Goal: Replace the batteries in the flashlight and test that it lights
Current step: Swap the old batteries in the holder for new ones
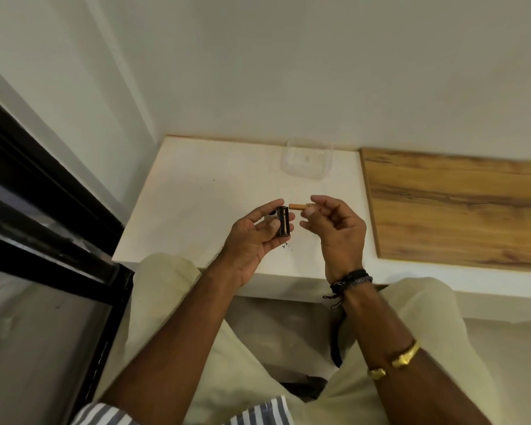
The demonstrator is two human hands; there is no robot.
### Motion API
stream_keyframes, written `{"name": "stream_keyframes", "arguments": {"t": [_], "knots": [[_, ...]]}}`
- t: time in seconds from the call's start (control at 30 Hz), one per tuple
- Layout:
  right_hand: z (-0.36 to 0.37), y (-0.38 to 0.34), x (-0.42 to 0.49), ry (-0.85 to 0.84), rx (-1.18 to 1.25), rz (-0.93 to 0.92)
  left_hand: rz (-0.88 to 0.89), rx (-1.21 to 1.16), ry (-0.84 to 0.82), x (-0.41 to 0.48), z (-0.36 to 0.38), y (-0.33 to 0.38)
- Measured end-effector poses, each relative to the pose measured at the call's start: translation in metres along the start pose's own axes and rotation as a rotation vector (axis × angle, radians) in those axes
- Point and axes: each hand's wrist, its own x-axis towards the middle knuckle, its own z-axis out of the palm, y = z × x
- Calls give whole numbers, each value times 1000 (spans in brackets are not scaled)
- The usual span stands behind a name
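Our count, outward from the desk [196, 185]

We see one battery holder [283, 221], one battery [301, 206] beside it, one clear container [307, 162] behind, and two hands: left [255, 237], right [339, 231].

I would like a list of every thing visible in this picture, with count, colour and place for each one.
battery holder: one, black, held in the left hand above the table
battery: one, copper-coloured, pinched in the right hand, its tip close to the holder's top
clear container: one, transparent, at the table's far edge by the wall
small dark bits: a few, dark, on the table under the holder
table: one, white top
wood panel: one, brown grain, right of the table
black frame: one, at left
wrist bands: several, dark, right wrist
bangle: one, gold, right forearm
left hand: one
right hand: one
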Motion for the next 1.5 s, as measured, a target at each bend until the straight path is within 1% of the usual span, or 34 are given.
{"name": "stream_keyframes", "arguments": {"t": [0.1,0.23,0.4,0.87,1.17,1.33,1.4,1.5], "knots": [[-1,-2,-2,18,-24,-35,-22,-51,7,1,-1,-3],[-2,1,-6,13,-168,-102,-32,-90,10,3,-2,-6],[1,4,-9,-25,-352,-182,-27,-81,-6,4,-4,-8],[4,9,-13,-48,-445,-198,56,3,-4,6,-3,-12],[5,13,-15,-41,-568,-362,85,24,14,8,-3,-15],[12,19,-22,-60,-701,-472,82,-7,15,7,-3,-13],[13,21,-23,-79,-719,-456,94,44,35,7,-4,-12],[10,23,-20,-80,-675,-380,129,185,63,10,-5,-12]]}}
